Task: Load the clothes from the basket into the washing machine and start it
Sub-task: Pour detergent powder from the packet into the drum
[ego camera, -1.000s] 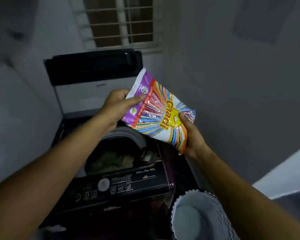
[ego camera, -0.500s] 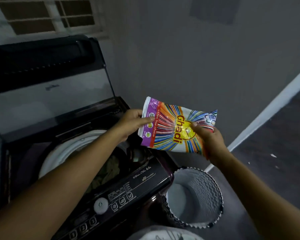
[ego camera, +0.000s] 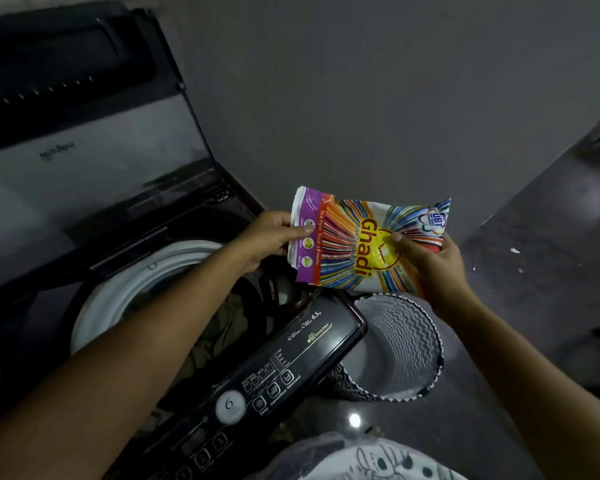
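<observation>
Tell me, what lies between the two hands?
The detergent packet spans the gap in the head view; the left hand pinches its purple end, the right hand grips the other.

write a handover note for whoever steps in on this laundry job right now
Left hand pinches the purple end of the detergent packet; right hand grips the other end. The packet is in the air over the right side of the washing machine; I cannot tell if it is torn open.
Lid is up, clothes lie in the drum, and the basket on the floor beside it shows no clothes.
Done: loading, it seems.
Left: add detergent, shut lid, start at the control panel.
</observation>
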Action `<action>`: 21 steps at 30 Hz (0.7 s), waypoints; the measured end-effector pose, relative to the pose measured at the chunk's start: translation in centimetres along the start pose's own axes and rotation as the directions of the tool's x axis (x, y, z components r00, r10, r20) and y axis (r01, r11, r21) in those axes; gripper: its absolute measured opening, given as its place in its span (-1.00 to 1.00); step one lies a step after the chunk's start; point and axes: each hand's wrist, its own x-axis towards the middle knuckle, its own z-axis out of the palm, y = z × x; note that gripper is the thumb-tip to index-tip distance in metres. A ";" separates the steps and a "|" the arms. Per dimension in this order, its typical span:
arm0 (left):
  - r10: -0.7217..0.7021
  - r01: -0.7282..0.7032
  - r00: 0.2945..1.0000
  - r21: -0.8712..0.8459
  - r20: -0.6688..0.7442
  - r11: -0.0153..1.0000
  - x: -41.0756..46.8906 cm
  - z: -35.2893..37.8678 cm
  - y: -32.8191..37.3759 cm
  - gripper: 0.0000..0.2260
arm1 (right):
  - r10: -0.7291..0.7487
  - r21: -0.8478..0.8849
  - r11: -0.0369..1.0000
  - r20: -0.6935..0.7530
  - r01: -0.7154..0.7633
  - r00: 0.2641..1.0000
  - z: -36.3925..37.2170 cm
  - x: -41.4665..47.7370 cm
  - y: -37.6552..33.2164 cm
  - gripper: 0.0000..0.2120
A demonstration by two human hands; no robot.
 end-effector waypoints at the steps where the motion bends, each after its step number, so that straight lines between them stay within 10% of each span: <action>1: -0.005 0.005 1.000 -0.007 0.004 1.000 0.2 0.0 -0.3 -0.75 | -0.003 -0.015 1.000 -0.008 0.002 1.000 0.1 0.0 0.0 -0.64; 21: 0.005 -0.005 1.000 -0.037 0.001 0.999 0.3 -0.5 -0.8 -0.73 | -0.012 -0.074 0.997 -0.047 0.009 0.999 1.2 0.3 -0.5 -0.56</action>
